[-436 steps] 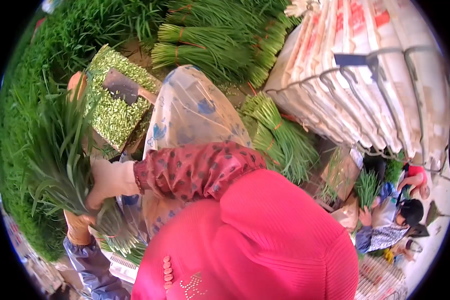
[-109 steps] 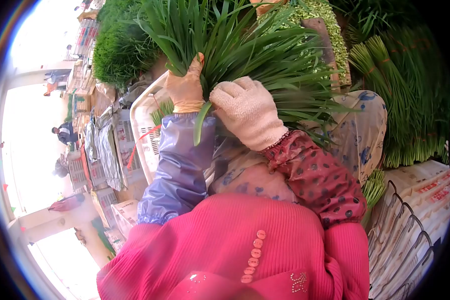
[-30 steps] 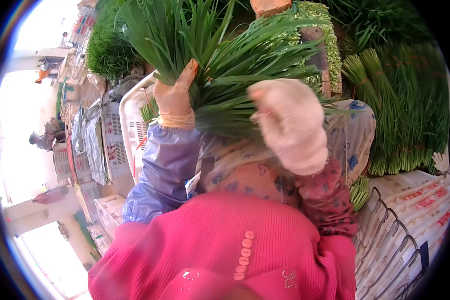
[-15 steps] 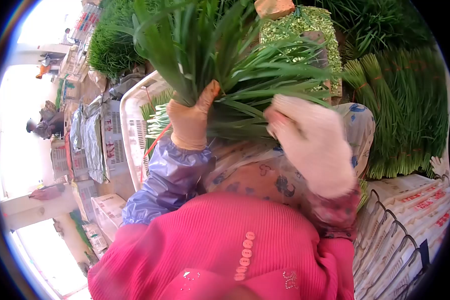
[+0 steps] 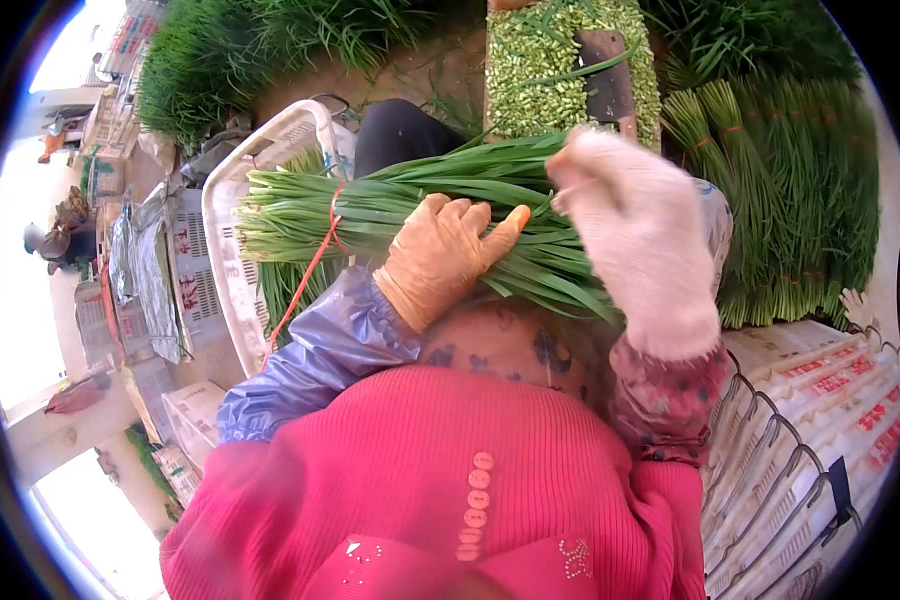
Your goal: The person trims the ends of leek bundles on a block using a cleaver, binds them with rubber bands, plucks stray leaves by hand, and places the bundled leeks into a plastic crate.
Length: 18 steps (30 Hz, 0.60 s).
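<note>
A thick bundle of garlic chives (image 5: 390, 195) lies across my lap, pale cut ends at the left and leaves fanning right. A red tie (image 5: 335, 215) loops round it near the cut ends, one tail hanging down. My left hand (image 5: 445, 250), in a tan rubber glove, is closed over the bundle's middle, thumb pointing right. Over the leafy end is my right hand (image 5: 635, 220), in a white knitted glove and blurred, its bare fingertips curled in at the leaves; I cannot tell what they pinch.
A white plastic crate (image 5: 232, 260) with more chives stands left. Ahead are chopped green pieces (image 5: 530, 95) with a cleaver (image 5: 606, 75) among them. Tied chive bundles (image 5: 800, 200) stand at right, above stacked white crates (image 5: 820, 390). Loose greens (image 5: 210, 80) lie far left.
The chives have gone from leaves upward in my left hand to lying across my lap, cut ends left. My left hand has turned over onto them; my right hand has risen slightly.
</note>
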Available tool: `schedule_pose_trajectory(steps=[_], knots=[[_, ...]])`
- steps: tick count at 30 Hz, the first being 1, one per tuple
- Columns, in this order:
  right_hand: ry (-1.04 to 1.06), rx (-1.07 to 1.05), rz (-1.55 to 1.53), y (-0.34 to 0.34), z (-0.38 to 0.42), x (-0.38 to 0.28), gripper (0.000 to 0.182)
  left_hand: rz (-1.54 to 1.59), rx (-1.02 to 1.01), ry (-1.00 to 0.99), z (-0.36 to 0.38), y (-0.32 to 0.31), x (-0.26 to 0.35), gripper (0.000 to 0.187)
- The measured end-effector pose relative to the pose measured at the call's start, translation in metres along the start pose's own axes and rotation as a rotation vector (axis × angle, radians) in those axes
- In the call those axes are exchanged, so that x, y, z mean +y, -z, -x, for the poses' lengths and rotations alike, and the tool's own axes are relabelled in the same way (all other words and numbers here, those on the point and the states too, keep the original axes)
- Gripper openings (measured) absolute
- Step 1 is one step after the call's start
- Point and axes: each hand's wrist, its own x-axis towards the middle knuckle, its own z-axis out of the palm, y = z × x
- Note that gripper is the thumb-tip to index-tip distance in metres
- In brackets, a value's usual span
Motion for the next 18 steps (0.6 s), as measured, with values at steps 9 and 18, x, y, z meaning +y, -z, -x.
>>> schedule_pose_trajectory(steps=[9, 18], knots=[[-0.022, -0.166, 0.489, -0.041, -0.025, 0.081, 0.021, -0.048, -0.048, -0.015, 0.001, -0.005, 0.002, 0.050], [0.019, -0.165, 0.635, -0.064, -0.028, 0.080, 0.016, -0.025, -0.078, -0.022, 0.001, -0.008, 0.003, 0.051]])
